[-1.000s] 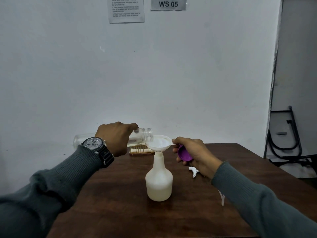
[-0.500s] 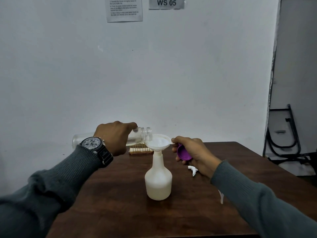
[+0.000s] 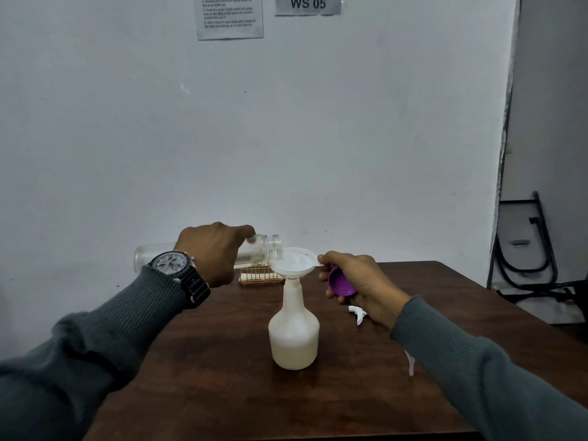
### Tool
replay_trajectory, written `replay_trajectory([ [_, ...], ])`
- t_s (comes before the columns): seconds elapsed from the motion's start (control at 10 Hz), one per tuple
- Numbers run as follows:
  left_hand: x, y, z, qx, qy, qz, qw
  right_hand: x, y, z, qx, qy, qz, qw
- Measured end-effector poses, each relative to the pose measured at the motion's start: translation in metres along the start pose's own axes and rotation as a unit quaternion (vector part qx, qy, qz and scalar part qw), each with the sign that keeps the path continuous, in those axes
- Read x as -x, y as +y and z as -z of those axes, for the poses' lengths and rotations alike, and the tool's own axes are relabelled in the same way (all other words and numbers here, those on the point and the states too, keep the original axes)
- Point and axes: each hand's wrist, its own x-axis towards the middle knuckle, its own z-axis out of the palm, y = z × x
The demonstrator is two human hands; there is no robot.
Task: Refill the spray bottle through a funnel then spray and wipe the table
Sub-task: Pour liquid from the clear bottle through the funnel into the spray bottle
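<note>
A white spray bottle (image 3: 293,338) stands upright in the middle of the brown table (image 3: 222,386), its head off. A white funnel (image 3: 293,262) sits in its neck. My left hand (image 3: 211,249) grips a clear glass bottle (image 3: 265,248), held nearly level with its open mouth over the funnel's left rim. My right hand (image 3: 356,281) pinches the funnel's tab and also holds a purple cap (image 3: 340,283) in the palm. The white trigger spray head (image 3: 358,313) lies on the table behind my right wrist, partly hidden.
A small gold wire rack (image 3: 259,276) sits at the table's far edge by the white wall. A white strip (image 3: 409,364) pokes out beside my right sleeve. Black folded metal frames (image 3: 525,249) lean in the corner at right.
Both hands keep their hold and the pour position is the same. Only the head camera has shifted slightly.
</note>
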Motion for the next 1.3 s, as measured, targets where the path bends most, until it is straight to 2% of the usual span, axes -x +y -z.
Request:
replay_trajectory([
  [1.3,0.0015,-0.0006,0.0000,-0.008,0.010,-0.006,1.000,-0.0011,-0.0014,-0.0015,0.001,-0.010,0.005,1.000],
])
